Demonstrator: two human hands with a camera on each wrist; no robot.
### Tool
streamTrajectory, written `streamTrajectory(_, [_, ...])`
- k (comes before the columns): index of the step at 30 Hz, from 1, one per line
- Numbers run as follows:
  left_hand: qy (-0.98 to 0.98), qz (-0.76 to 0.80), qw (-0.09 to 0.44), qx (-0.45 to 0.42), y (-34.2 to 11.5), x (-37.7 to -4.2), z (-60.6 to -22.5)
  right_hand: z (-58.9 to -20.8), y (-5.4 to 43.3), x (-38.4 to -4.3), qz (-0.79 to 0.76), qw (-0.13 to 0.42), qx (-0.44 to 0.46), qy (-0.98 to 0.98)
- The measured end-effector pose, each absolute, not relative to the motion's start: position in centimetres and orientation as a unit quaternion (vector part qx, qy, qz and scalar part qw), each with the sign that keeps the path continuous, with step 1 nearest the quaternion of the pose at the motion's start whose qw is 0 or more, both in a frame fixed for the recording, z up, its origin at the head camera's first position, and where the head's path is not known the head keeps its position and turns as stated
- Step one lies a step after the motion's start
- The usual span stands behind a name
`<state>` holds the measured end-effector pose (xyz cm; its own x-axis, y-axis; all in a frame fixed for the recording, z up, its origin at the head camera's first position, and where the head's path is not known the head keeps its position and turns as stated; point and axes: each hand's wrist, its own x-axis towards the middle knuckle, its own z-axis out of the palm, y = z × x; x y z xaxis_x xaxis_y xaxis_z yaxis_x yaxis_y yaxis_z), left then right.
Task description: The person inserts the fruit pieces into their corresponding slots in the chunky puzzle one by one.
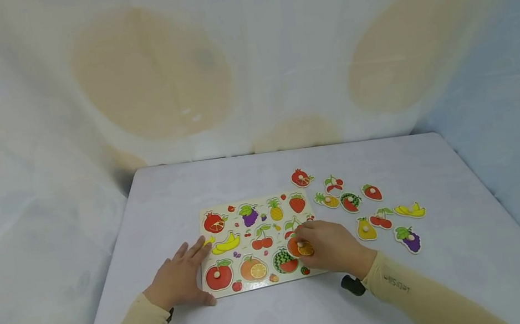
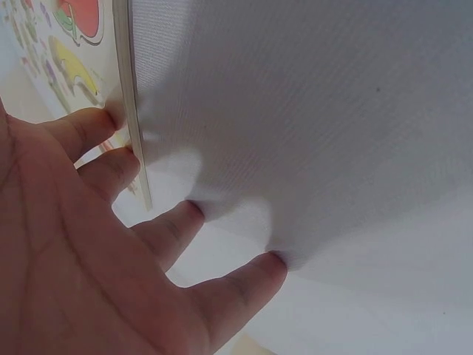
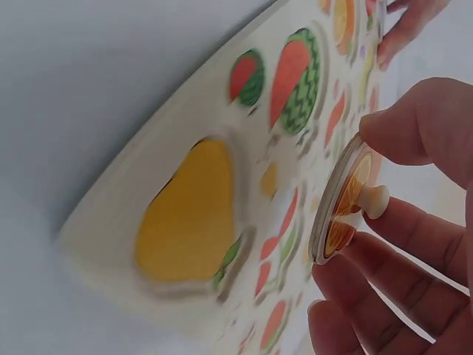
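A fruit puzzle board (image 1: 221, 293) lies on the table, printed with fruit pictures. My left hand (image 1: 181, 274) rests at its left edge, fingers spread. In the left wrist view two fingertips touch the board's edge while two others (image 2: 174, 225) press the white cloth. My right hand (image 1: 333, 243) pinches an orange puzzle piece (image 1: 298, 247) above the board's right part. The right wrist view shows that piece (image 3: 346, 203) tilted on edge, its pale knob (image 3: 374, 200) facing my fingers. An apple piece (image 1: 219, 276) with a knob sits in the board's lower left.
Loose knobbed pieces lie right of the board: a pomegranate (image 1: 300, 178), pineapple (image 1: 330, 201), watermelon (image 1: 351, 203), strawberry (image 1: 371, 192), pear (image 1: 365, 229), bananas (image 1: 411, 211), grapes (image 1: 409, 240) and cherries (image 1: 382, 219). A small black object (image 1: 353, 285) is at my right wrist.
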<state>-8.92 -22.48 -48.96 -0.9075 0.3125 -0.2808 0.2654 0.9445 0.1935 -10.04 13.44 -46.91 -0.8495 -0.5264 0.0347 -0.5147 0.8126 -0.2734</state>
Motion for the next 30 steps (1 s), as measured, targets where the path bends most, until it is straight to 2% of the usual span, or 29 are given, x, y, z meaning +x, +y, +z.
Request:
streamTrajectory(17, [0.973, 0.081, 0.160, 0.147, -22.5, -8.8, -49.4, -48.0, 5.5, -9.7, -0.116, 0.050, -0.344, 0.930])
streamTrajectory(30, [0.973, 0.079, 0.153, 0.151, -22.6, -8.8, -49.3, -49.2, 3.1, -9.4, -0.090, 0.056, -0.353, 0.930])
